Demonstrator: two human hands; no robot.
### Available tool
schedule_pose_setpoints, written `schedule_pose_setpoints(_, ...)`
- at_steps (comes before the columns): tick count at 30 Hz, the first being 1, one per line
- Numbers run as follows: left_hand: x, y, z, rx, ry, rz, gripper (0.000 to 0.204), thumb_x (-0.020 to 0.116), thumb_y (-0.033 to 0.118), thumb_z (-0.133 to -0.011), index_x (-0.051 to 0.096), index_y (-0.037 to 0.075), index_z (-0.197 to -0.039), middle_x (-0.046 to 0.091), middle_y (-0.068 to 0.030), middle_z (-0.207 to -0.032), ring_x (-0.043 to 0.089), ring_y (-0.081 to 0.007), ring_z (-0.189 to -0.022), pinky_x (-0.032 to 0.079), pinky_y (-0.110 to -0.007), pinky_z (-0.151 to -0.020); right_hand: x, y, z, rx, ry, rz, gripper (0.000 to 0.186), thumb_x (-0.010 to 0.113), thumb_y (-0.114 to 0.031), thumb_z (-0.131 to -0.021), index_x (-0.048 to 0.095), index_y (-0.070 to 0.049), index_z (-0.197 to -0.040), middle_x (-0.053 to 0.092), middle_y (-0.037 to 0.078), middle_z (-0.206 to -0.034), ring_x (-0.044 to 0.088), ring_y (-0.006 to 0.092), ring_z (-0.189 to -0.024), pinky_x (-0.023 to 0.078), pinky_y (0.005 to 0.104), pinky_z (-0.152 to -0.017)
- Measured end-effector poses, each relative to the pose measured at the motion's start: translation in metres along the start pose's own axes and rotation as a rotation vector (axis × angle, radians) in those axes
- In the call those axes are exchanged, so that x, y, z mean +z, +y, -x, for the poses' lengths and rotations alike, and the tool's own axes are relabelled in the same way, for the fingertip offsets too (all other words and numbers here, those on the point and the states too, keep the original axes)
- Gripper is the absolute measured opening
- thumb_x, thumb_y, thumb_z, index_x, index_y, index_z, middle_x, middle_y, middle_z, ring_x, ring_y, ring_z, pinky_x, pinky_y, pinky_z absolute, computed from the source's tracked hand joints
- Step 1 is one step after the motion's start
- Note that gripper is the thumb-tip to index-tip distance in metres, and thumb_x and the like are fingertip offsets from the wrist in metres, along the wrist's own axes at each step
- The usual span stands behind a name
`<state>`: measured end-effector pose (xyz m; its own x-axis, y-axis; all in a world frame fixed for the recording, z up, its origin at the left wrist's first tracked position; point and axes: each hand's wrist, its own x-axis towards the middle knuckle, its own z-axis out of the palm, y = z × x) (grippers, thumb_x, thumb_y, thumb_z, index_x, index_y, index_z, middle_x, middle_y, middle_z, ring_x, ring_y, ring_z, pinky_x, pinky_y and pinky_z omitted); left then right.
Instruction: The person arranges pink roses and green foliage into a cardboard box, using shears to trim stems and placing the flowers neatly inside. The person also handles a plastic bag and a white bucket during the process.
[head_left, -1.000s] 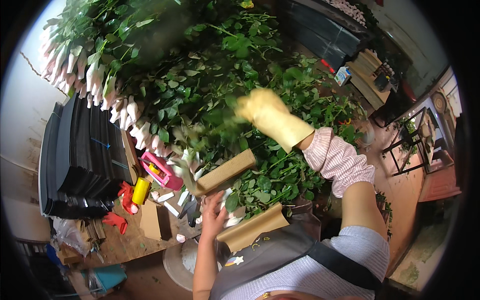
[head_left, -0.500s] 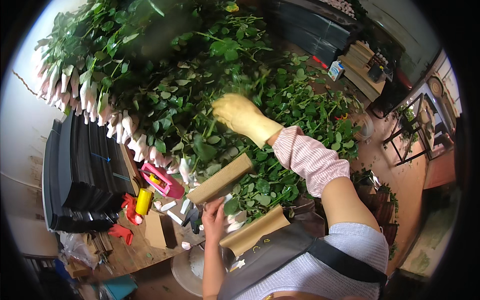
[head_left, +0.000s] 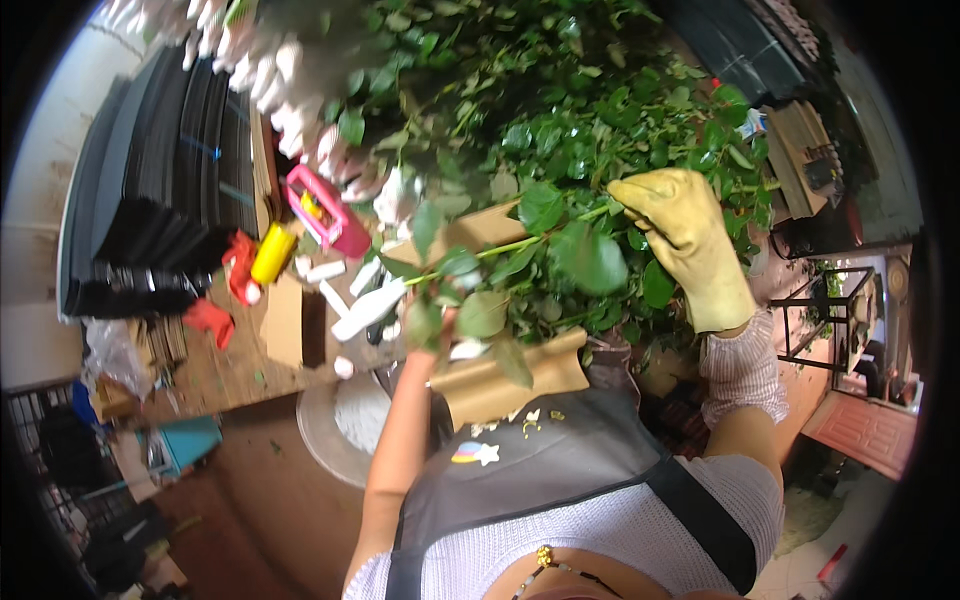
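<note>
My right hand (head_left: 670,205), in a yellow rubber glove, is closed on the green stem of a cut rose. The stem (head_left: 540,240) runs leftward across the view, with large leaves and a bloom in a white sleeve (head_left: 370,310) at its left end. My left hand (head_left: 432,332) is bare and mostly hidden behind those leaves, so its grip is unclear. Beneath the rose lie a ridged cardboard strip (head_left: 460,225) and a curved brown cardboard piece (head_left: 515,375). A thick bed of rose foliage (head_left: 540,110) fills the upper middle, with pale sleeved blooms (head_left: 290,70) along its left edge.
On the wooden table (head_left: 230,380) are stacked black sheets (head_left: 155,165), a pink carrier (head_left: 343,228), a yellow roll (head_left: 272,253) and red gloves (head_left: 210,322). A metal basin (head_left: 320,440) sits below the table edge. Cardboard (head_left: 800,150) and a black metal frame (head_left: 835,310) stand at right.
The view has shifted downward. My right hand has moved rightward, drawing a single rose stem out above the cardboard. Leaves of that rose now cover my left hand.
</note>
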<state>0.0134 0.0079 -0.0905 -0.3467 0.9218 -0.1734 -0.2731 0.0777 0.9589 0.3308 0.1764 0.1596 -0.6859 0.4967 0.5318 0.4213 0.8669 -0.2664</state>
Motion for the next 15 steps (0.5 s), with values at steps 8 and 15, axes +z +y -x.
schedule_pose_setpoints(8, 0.017, 0.030, 0.005, 0.202, 0.044, -0.552, 0.020, 0.081, 0.012, -0.088, 0.074, 0.003, -0.105, 0.073, -0.0092, -0.089, 0.070, -0.0160, -0.079, 0.055, -0.030, -0.073, 0.054, -0.004, 0.056, 0.309, -0.422, 0.605, 0.044, 0.072, -0.008, -0.081, 0.067, -0.011, -0.125, 0.065, 0.012, -0.131, 0.065, 0.0325, -0.117, 0.058, 0.0414, -0.091)
schedule_pose_setpoints(15, 0.005, 0.020, 0.002, 0.063, 0.038, -0.460, 0.019, 0.074, 0.008, -0.095, 0.071, 0.000, -0.111, 0.072, -0.0073, -0.100, 0.065, -0.0136, -0.081, 0.055, -0.030, -0.075, 0.095, -0.088, -0.027, 0.253, -0.719, -0.079, 0.033, 0.061, -0.035, -0.095, 0.067, -0.004, -0.106, 0.074, 0.015, -0.079, 0.074, 0.0346, -0.075, 0.057, 0.0477, -0.059)
